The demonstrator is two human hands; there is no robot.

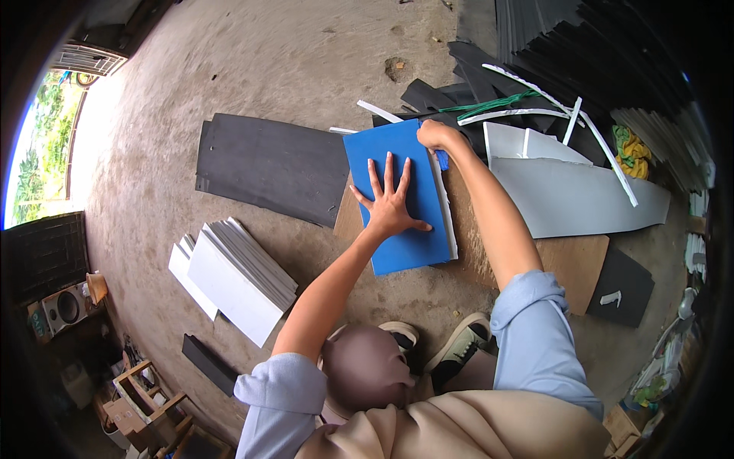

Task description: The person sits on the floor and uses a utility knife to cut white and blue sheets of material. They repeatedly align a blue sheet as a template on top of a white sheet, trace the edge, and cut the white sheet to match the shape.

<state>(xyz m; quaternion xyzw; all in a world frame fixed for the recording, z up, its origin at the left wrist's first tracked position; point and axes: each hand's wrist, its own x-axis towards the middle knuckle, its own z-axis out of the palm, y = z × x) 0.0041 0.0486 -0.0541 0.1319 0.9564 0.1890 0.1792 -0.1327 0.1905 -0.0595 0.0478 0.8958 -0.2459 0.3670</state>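
Note:
My left hand (391, 205) lies flat with fingers spread on a blue rectangular sheet (382, 141). The sheet rests across a brown wooden board (468, 218) on the floor. At the sheet's far right corner my right hand (437, 135) is closed, and whatever it grips is hidden by the fingers. A thin white edge (451, 229) shows along the right side of the blue sheet. Just below my right hand, a small bright blue piece (442, 160) sits beside that edge.
White sheets (237, 275) are stacked at the left. A large black sheet (267, 164) lies beyond them. White strips (524, 112), green cord (497, 104) and a grey sheet (573, 191) spread over the right side. A smaller black sheet (623, 287) lies right of the board.

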